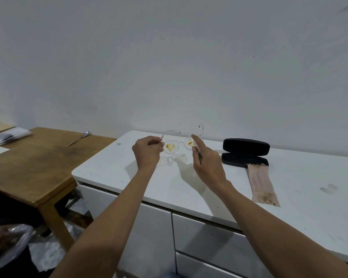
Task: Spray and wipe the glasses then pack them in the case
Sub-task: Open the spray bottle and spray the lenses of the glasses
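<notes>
We hold the clear-framed glasses with orange-brown smears on both lenses (179, 146) up above the white cabinet top (113, 171), temples unfolded and pointing away from us. Our left hand (148, 150) is pinched shut on the frame's left end near the hinge, while our right hand (206, 161) grips the right lens edge between thumb and fingers, with the index finger stretched up along the rim; something thin and dark seems to lie in that palm, but we cannot tell what it is. No spray bottle shows anywhere, so we judge the cleaning has not yet begun. To do this step well, we should keep our fingertips on the rim and off the lens faces, steady the frame by the bridge instead of bending the temples, and wet both lenses fully before wiping, so the dried smears lift and do not scratch. The black hard-shell glasses case (245, 152) lies open to the right on the same top, well apart from the glasses, with a pinkish stained cloth strip (262, 183) trailing from its front edge toward us. To the left stands a brown wooden table (32, 167) carrying a metal spoon (79, 138) and folded white papers (9, 135). A plain pale wall (169, 57) rises behind everything.
</notes>
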